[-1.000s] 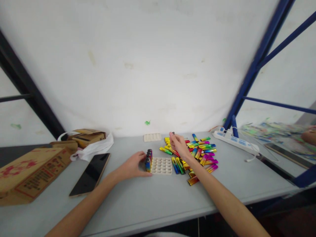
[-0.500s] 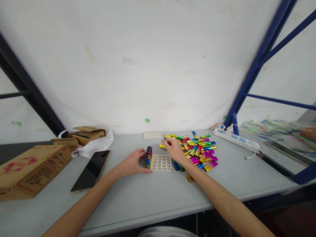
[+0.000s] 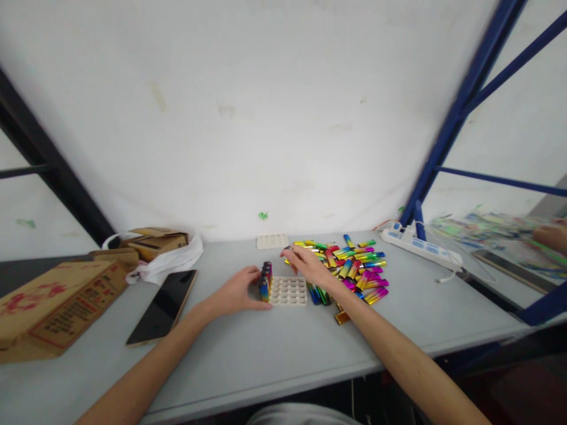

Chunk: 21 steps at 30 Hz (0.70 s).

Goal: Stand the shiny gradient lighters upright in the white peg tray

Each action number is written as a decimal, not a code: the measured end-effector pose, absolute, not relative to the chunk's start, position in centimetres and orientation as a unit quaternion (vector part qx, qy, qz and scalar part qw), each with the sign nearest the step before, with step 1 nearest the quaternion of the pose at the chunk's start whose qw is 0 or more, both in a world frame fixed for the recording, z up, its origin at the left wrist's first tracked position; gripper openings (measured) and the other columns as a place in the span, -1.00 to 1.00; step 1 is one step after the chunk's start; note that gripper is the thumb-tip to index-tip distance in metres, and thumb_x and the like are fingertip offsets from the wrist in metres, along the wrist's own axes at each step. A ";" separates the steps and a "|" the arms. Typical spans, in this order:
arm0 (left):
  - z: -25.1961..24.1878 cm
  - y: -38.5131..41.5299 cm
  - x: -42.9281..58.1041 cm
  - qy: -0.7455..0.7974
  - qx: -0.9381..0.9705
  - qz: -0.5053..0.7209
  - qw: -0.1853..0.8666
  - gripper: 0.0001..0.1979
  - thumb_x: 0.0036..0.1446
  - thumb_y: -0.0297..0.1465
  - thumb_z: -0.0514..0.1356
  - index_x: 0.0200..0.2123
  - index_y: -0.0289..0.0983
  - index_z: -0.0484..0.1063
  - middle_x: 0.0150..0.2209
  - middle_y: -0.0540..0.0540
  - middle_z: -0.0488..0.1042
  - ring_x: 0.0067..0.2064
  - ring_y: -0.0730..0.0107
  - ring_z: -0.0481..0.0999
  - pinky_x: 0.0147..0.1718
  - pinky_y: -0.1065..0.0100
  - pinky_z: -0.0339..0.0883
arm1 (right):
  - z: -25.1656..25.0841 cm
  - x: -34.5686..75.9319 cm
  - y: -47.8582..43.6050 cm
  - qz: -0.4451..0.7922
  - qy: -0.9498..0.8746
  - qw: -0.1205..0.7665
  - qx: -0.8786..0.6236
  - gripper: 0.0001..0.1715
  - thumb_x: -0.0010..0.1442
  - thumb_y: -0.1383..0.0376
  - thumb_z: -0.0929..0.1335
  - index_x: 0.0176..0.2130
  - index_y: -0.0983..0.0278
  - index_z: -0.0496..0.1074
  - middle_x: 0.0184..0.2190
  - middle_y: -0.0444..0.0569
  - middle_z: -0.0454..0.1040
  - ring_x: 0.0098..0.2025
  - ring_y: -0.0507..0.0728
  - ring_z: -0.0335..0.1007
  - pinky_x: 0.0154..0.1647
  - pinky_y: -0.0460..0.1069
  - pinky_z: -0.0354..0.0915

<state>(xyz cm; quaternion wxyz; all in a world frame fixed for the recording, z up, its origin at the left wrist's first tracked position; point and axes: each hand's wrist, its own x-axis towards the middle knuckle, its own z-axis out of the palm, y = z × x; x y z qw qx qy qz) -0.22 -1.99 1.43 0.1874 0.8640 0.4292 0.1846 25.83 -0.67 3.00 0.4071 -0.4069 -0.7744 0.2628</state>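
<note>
A pale tray with rows of round pockets (image 3: 289, 291) lies in front of me. Several shiny multicoloured lighters (image 3: 264, 283) stand upright in a row at its left end. My left hand (image 3: 241, 290) is curled round that end, its thumb along the near edge and its fingers behind the row, steadying the tray. Just beyond the tray's right side, at the left edge of a loose heap of metallic lighters (image 3: 354, 268), my right hand (image 3: 310, 265) is pinched on what looks like a lighter. Its fingers mostly hide the piece; only a small dark end shows.
Another pale tray (image 3: 272, 241) lies near the wall. On the left are a phone (image 3: 163, 307), a cardboard box (image 3: 62, 304) and a white plastic bag (image 3: 170, 262). A power strip (image 3: 420, 248) lies back right. Another person's hand (image 3: 551, 236) shows at the far right.
My right hand has moved a little left, from over the edge of the heap toward the tray. My left hand stays at the tray's left end.
</note>
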 end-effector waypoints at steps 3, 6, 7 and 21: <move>1.4 -2.0 -0.2 0.427 0.865 0.185 0.189 -0.37 -0.16 0.05 0.54 -0.13 -0.26 0.62 -0.05 -0.22 0.58 0.01 -0.11 0.57 0.06 0.06 0.50 | 3.1 25.6 -1.0 0.233 -0.810 0.377 -0.385 -0.45 0.56 -0.03 0.18 -0.21 0.24 0.53 -0.33 -0.06 0.50 -0.21 0.12 0.41 -0.19 -0.04 0.26; 1.4 -2.0 -0.2 0.432 0.863 0.183 0.189 -0.36 -0.17 0.05 0.54 -0.12 -0.27 0.62 -0.04 -0.22 0.58 0.00 -0.10 0.57 0.05 0.07 0.49 | 2.7 25.1 -1.2 0.185 -0.818 0.350 -0.417 -0.43 0.57 0.00 0.21 -0.36 0.24 0.45 -0.46 -0.12 0.43 -0.35 0.09 0.34 -0.24 -0.03 0.20; 1.4 -2.0 -0.2 0.433 0.862 0.184 0.189 -0.35 -0.17 0.05 0.53 -0.11 -0.26 0.62 -0.04 -0.21 0.59 0.00 -0.09 0.57 0.05 0.08 0.49 | 2.5 24.9 -1.2 0.181 -0.817 0.344 -0.426 -0.44 0.57 0.01 0.23 -0.38 0.24 0.43 -0.49 -0.14 0.41 -0.40 0.07 0.30 -0.28 -0.04 0.17; 0.9 -1.7 -0.3 0.425 0.865 0.183 0.194 -0.32 -0.15 0.05 0.53 -0.05 -0.26 0.62 0.00 -0.23 0.58 0.05 -0.10 0.56 0.11 0.07 0.46 | 3.0 25.7 -0.6 0.138 -0.887 0.251 -0.361 -0.72 0.42 0.13 0.46 -0.19 0.30 0.60 -0.31 -0.01 0.61 -0.28 0.12 0.45 -0.21 -0.04 0.23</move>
